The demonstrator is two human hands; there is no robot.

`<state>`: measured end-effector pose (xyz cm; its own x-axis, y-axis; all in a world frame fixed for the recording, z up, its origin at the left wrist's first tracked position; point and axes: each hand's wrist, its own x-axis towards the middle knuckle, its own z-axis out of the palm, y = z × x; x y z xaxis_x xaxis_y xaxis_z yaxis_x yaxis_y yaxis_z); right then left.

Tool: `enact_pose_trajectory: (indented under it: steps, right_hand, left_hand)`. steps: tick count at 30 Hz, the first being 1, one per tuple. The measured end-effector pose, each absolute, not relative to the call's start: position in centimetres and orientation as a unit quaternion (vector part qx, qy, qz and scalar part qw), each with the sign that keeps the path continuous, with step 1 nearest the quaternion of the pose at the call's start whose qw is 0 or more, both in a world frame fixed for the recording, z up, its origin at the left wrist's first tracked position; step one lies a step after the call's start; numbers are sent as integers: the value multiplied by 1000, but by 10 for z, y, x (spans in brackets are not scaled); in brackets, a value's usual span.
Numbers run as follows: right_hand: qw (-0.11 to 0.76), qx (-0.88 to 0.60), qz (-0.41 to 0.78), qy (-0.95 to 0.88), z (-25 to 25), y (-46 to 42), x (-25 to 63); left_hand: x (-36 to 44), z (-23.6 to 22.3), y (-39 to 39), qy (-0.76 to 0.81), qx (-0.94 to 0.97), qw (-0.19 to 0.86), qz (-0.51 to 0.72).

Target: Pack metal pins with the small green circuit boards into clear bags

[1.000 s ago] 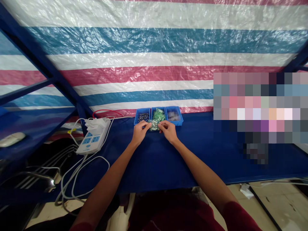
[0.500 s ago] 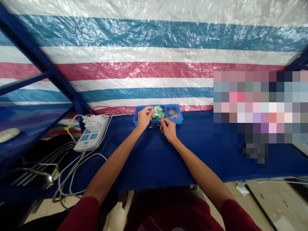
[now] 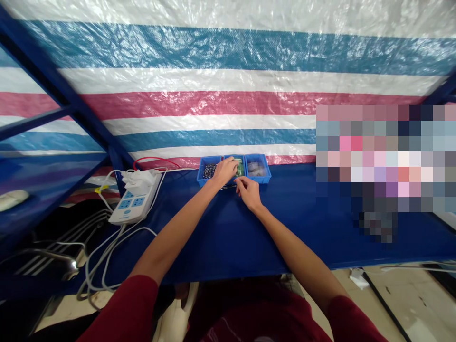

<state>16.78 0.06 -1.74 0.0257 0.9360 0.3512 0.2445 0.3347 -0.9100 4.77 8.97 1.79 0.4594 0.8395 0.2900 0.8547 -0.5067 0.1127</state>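
Note:
Three small blue bins stand in a row at the back of the table. The left bin [image 3: 200, 176] holds many small dark and shiny metal pieces. Over the middle bin lies my left hand [image 3: 225, 172], its fingers bent down at the green pieces [image 3: 240, 169] inside; the fingertips are partly hidden. Just in front of that bin, my right hand [image 3: 249, 192] is closed in a pinch, and whatever sits between its fingertips is too small to name. Thin dark rods [image 3: 228, 186] lie by the bins' front edge. Clear-looking pieces [image 3: 255, 168] fill part of the right bin [image 3: 261, 180].
A white power strip [image 3: 133, 204] with plugged-in adapters and looping cables stands on the left of the blue table [image 3: 228, 237]. A striped plastic sheet [image 3: 213, 104] hangs behind. Blue frame bars rise on the left; a blurred-out patch covers the right.
My left hand has shifted right, from between the left and middle bins to over the middle bin, uncovering the metal pieces. My right hand has barely moved.

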Motion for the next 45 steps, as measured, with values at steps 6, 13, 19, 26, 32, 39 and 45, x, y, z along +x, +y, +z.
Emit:
enact_pose_trajectory:
  steps: [6,13,19,26,32,39,45]
  right_hand:
    - [517,-493,292,-636,-17,1,169]
    - [361,-618,154,-681,-15,3,173]
    - [236,-666,142,-693,-13,3,174]
    - [210,-666,148,-700,-13,3,173]
    - [182,-662,123,-717,-16,4,173]
    - [148,-657,104,-732,-17,6,173]
    - [98,-653,61,-749,-17,4,168]
  left_hand:
    - [45,16,93,-503,-853,14,-140]
    - [37,28,73,-465,-863,-29,-193]
    - [12,19,28,-506,-795,-4,-335]
    - [-13,5,15,-573,-789,17,-221]
    - [-10,-10,19,-545,-826,21,-142]
    - [-10,-18,18,-537,-824,22,-176]
    - [-9,-18,12,-510,-820,0,-259]
